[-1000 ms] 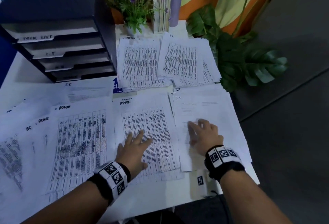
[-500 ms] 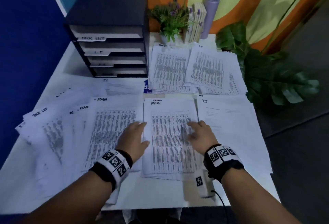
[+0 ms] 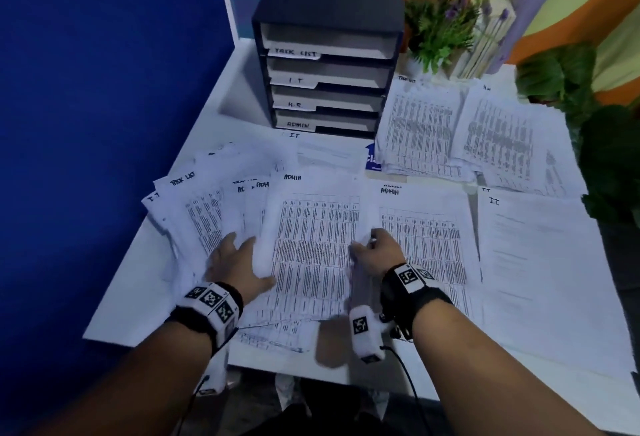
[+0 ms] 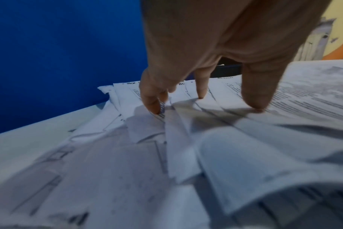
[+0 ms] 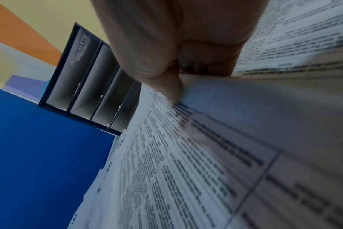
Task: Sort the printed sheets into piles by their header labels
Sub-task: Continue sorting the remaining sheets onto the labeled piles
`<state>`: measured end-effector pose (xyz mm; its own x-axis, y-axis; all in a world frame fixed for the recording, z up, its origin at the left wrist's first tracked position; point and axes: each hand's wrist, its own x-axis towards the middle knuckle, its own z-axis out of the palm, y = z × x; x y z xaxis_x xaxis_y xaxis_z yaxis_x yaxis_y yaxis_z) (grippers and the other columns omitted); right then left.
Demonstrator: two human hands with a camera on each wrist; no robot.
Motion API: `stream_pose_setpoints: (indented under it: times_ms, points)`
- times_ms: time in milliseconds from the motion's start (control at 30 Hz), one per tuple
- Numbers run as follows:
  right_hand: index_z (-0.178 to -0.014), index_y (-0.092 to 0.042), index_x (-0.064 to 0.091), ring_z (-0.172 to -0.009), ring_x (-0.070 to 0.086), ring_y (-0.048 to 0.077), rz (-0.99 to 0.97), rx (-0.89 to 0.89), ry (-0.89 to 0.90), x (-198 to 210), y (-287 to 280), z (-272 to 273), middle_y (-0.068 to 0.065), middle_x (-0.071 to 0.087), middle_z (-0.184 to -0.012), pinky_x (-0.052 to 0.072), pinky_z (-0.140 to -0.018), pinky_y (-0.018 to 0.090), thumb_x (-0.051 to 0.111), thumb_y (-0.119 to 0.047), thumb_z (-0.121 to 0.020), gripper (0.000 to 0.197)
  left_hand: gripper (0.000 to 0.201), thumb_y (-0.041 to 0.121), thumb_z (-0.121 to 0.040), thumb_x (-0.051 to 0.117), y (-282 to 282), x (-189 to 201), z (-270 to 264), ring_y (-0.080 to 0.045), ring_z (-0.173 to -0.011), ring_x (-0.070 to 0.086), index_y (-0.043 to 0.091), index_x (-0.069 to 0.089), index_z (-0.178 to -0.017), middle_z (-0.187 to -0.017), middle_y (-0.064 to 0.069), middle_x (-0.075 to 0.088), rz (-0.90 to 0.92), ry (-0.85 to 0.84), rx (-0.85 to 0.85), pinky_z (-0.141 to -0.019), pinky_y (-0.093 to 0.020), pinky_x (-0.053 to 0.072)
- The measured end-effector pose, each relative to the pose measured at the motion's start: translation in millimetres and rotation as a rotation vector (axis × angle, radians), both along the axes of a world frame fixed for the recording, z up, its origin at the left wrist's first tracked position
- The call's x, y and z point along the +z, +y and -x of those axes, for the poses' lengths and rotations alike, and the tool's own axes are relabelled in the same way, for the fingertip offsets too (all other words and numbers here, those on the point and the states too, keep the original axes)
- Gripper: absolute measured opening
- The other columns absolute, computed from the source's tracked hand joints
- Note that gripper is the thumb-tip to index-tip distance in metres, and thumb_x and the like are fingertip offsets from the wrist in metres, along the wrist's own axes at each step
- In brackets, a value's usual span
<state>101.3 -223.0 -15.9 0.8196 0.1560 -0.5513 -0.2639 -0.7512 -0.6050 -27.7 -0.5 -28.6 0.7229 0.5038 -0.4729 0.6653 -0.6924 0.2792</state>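
A printed sheet headed ADMIN [image 3: 311, 245] lies on top of a loose fan of mixed sheets [image 3: 204, 214] at the table's left. My right hand [image 3: 367, 245] pinches this sheet's right edge between thumb and fingers, lifting it slightly; the right wrist view shows the thumb [image 5: 166, 86] on the curled ADMIN sheet [image 5: 186, 155]. My left hand [image 3: 239, 252] lies flat, fingers spread, on the fan beside the sheet's left edge. Its fingertips [image 4: 153, 106] press the fanned papers [image 4: 127, 155]. An ADMIN pile [image 3: 429, 245] sits just right of my right hand.
An IT pile [image 3: 540, 262] lies at the right, with a TASK LIST pile [image 3: 419, 124] and an H.R. pile [image 3: 502, 137] behind. A black tray rack [image 3: 329, 54] labelled TASK LIST, IT, H.R., ADMIN stands at the back. Plants [image 3: 440, 27] and a bottle [image 3: 526, 2] line the far edge.
Both hands have moved left, off the ADMIN and IT piles onto the loose fan. My right hand has taken the top ADMIN sheet's edge. My head has turned left.
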Motion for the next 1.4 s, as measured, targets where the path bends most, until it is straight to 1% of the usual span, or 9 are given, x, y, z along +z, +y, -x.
stream_pose_setpoints:
  times_ms: [67, 200, 367, 467, 667, 767, 867, 1100, 1400]
  points:
    - [-0.09, -0.014, 0.053, -0.089, 0.056, 0.023, 0.079, -0.013, -0.072, -1, 3, 0, 0.001, 0.054, -0.083, 0.037, -0.073, 0.022, 0.057, -0.018, -0.09, 0.006, 0.08, 0.043, -0.081, 0.072, 2, 1, 0, -0.031, -0.146, 0.008, 0.024, 0.034, -0.148, -0.161, -0.007, 0.002, 0.001, -0.085, 0.09, -0.117, -0.044, 0.021]
    - [-0.065, -0.019, 0.034, -0.076, 0.049, 0.022, 0.126, -0.01, -0.131, -6, 3, 6, -0.001, 0.044, -0.066, 0.034, -0.067, 0.024, 0.055, -0.014, -0.088, 0.031, 0.071, 0.026, -0.086, 0.068, 21, -1, -7, -0.032, -0.14, 0.027, 0.011, 0.036, -0.146, -0.151, -0.018, 0.031, 0.057, -0.208, 0.32, -0.115, -0.039, 0.028]
    - [-0.074, -0.013, 0.04, -0.071, 0.046, 0.021, 0.029, 0.039, -0.122, -8, 18, 22, 0.001, 0.046, -0.069, 0.03, -0.054, 0.028, 0.053, -0.009, -0.087, 0.018, 0.04, 0.03, -0.078, 0.07, 31, 2, -11, -0.027, -0.095, 0.064, 0.014, 0.058, -0.112, -0.106, -0.007, 0.067, 0.367, -0.262, 0.479, -0.091, -0.041, 0.052]
    - [-0.07, -0.015, 0.041, -0.069, 0.046, 0.021, -0.052, 0.029, -0.139, -6, 21, 28, 0.001, 0.045, -0.067, 0.035, -0.051, 0.026, 0.054, -0.008, -0.086, 0.022, 0.053, 0.014, -0.081, 0.071, 30, 12, -13, -0.025, -0.1, 0.062, 0.016, 0.047, -0.128, -0.114, -0.005, 0.063, 0.465, -0.267, 0.355, -0.095, -0.041, 0.05]
    - [-0.137, -0.013, 0.044, -0.096, 0.057, 0.016, -0.277, -0.111, -0.04, 27, 7, 17, 0.001, 0.057, -0.111, 0.045, -0.08, 0.024, 0.061, -0.026, -0.092, 0.049, 0.04, 0.009, -0.087, 0.068, 33, 46, -22, -0.031, -0.101, 0.062, 0.014, 0.052, -0.123, -0.109, -0.006, 0.064, 0.375, -0.458, 0.372, -0.092, -0.044, 0.051]
    - [-0.135, -0.016, 0.04, -0.109, 0.057, 0.022, -0.279, -0.165, -0.044, 41, -5, 8, -0.001, 0.054, -0.127, 0.05, -0.088, 0.034, 0.061, -0.033, -0.091, 0.051, 0.03, 0.015, -0.084, 0.075, 20, 60, -37, -0.027, -0.09, 0.065, 0.013, 0.06, -0.109, -0.098, -0.005, 0.068, 0.506, -0.559, 0.399, -0.083, -0.039, 0.053]
    - [-0.111, -0.013, 0.04, -0.085, 0.056, 0.02, -0.375, -0.363, -0.072, 56, -25, -4, 0.004, 0.049, -0.11, 0.052, -0.058, 0.027, 0.058, -0.019, -0.094, 0.026, 0.025, 0.02, -0.087, 0.072, -4, 64, -57, -0.02, -0.089, 0.066, 0.019, 0.063, -0.11, -0.097, 0.001, 0.07, 0.655, -0.596, 0.345, -0.08, -0.033, 0.052]
    - [-0.145, -0.004, 0.034, -0.133, 0.043, 0.024, -0.388, -0.547, -0.249, 61, -111, -31, 0.005, 0.044, -0.141, 0.034, -0.109, 0.034, 0.068, -0.023, -0.088, 0.07, 0.027, 0.004, -0.088, 0.066, -67, 57, -96, -0.024, -0.102, 0.066, 0.03, 0.067, -0.094, -0.104, 0.002, 0.072, 0.787, -0.521, 0.183, -0.098, -0.048, 0.049]
    - [-0.081, 0.002, 0.046, -0.062, 0.038, 0.017, -0.433, -0.659, -0.235, 51, -184, -40, 0.006, 0.038, -0.069, 0.034, -0.061, 0.027, 0.063, -0.02, -0.09, 0.029, 0.014, 0.018, -0.094, 0.062, -140, 57, -131, -0.02, -0.102, 0.065, 0.023, 0.067, -0.106, -0.106, 0.004, 0.07, 0.805, -0.529, 0.256, -0.099, -0.042, 0.049]
